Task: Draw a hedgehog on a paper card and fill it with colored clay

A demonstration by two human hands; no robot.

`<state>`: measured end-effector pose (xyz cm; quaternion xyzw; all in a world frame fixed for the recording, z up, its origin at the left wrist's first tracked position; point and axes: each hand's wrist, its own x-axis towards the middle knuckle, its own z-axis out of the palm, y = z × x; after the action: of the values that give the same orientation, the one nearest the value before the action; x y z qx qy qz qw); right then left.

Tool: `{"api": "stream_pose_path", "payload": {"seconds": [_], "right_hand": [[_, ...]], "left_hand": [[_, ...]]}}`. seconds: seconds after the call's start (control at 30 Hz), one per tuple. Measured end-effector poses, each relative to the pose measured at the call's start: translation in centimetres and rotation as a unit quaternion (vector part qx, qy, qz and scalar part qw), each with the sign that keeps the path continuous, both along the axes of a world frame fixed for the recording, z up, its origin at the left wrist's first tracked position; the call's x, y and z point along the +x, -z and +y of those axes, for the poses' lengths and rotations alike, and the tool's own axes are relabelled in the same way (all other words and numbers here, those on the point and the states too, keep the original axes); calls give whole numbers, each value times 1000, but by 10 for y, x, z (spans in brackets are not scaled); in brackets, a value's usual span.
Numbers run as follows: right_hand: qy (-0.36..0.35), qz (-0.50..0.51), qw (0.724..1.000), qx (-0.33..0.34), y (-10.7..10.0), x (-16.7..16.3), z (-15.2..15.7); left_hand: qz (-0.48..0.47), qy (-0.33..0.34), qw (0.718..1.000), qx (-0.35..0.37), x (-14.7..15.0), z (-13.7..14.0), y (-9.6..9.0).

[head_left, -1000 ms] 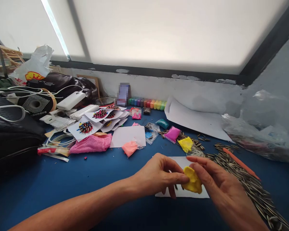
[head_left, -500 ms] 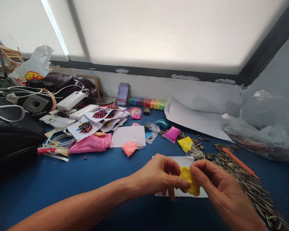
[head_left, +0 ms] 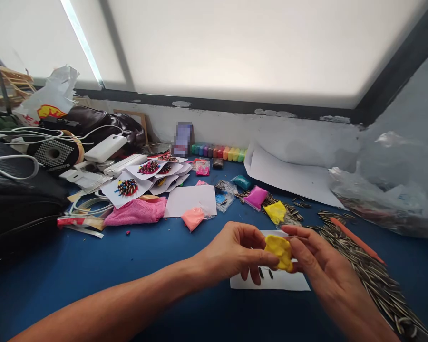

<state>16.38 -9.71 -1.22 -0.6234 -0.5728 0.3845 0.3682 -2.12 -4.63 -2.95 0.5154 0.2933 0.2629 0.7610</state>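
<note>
A flattened, uneven piece of yellow modelling clay (head_left: 278, 251) is held up between my two hands. My left hand (head_left: 240, 251) pinches its left side with thumb and fingers. On the other side, my right hand (head_left: 316, 256) grips the clay's right edge. Below them a white sheet of paper (head_left: 288, 281) lies on the blue table, partly hidden by the hands. Two dark sunflower seeds (head_left: 270, 274) show on that sheet. A long heap of striped sunflower seeds (head_left: 374, 280) spreads to the right of my right hand.
An orange stick-like tool (head_left: 356, 240) rests on the seed heap. Yellow (head_left: 275, 212), magenta (head_left: 256, 197) and coral (head_left: 192, 218) clay packets lie beyond my hands. Seed-decorated papers (head_left: 128, 187), a pink cloth (head_left: 135, 210) and a black bag (head_left: 17, 190) crowd the left. A plastic bag (head_left: 388, 190) sits at right.
The yellow clay has been raised slightly and turned, so a broader face shows. My right-hand fingers have shifted on its edge, and the two seeds on the paper have come into view.
</note>
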Motion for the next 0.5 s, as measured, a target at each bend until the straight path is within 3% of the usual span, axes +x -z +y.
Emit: {"api": "stream_pose_path", "payload": {"seconds": [0.1,0.2,0.27,0.37,0.43,0.5], "right_hand": [[-18,27,999,-22,-1,-2,2],[-8,43,999,-13,-2,-1,5],[15,37,999,-6,-2,2,7],[28,24,999,-26,-2,4,10],[28,16,999,-42,-1,3,11],[26,5,998,-53,1,0,12]], "left_hand": [[3,9,1000,15,-3,3,-4],[72,55,994,57,-10,12,-10],[142,-17,979,145,-15,19,-12],[304,-124,880,342,-23,29,-10],[385,-102,819,414,-26,32,-7],[419,-54,788,447,-28,33,-3]]}}
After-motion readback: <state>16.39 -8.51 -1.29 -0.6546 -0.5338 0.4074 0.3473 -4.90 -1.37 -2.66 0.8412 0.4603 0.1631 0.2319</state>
